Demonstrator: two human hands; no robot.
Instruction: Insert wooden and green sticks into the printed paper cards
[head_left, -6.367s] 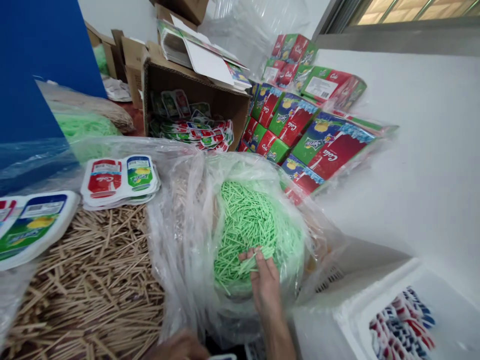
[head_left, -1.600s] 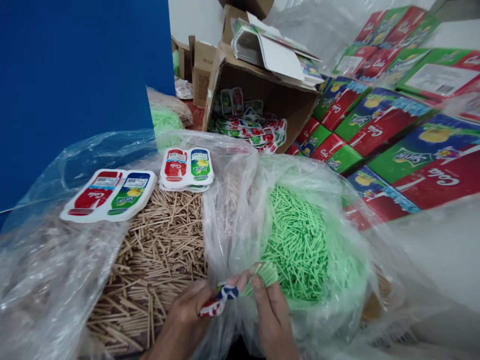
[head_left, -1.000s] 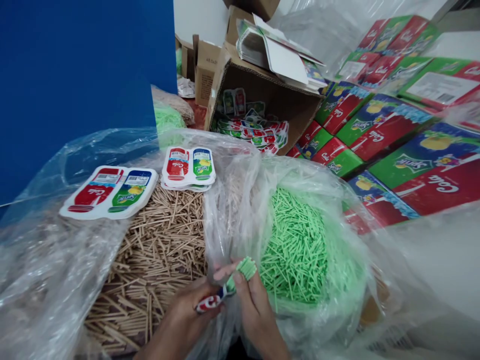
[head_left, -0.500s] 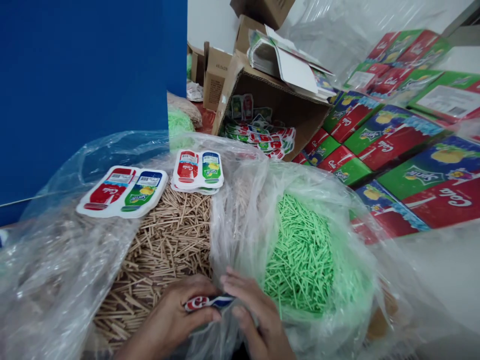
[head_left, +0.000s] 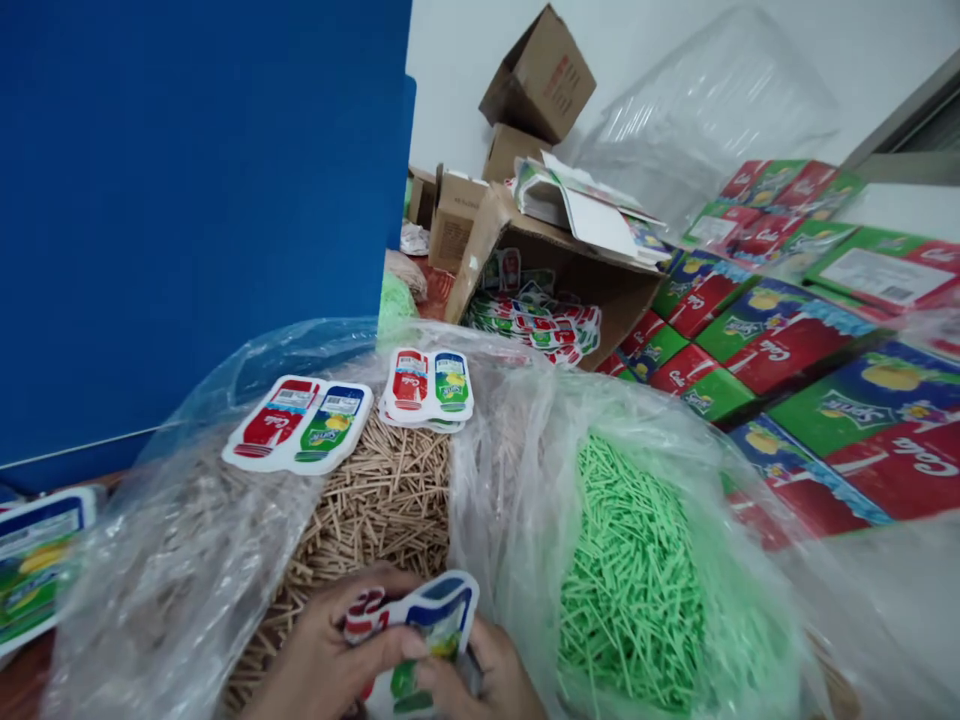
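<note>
Low in the view, both my hands grip a can-shaped Cola-and-Sprite packet (head_left: 442, 612), white-edged with red, blue and green print. My left hand (head_left: 341, 640) pinches its left side, thumb on the front. At its lower right my right hand (head_left: 491, 670) holds on, thumb on the print. The packet is bent, and fingers cover part of it. Beneath and beyond lie brown paper-like sticks (head_left: 390, 500) in a clear plastic bag (head_left: 487, 480). On the bag rest a larger matching packet (head_left: 300, 425) and a small stack of packets (head_left: 429, 388).
Bright green sticks (head_left: 637, 570) fill the bag at right. An open carton (head_left: 487, 240) holds several packets behind. Printed Cola and Sprite boxes (head_left: 795, 330) are piled at right. A blue panel (head_left: 187, 200) stands at left, with another packet (head_left: 37, 565) at the left edge.
The packet in my hands has turned from edge-on to showing its printed face. My right hand has closed on it. The view has tilted up and shifted left.
</note>
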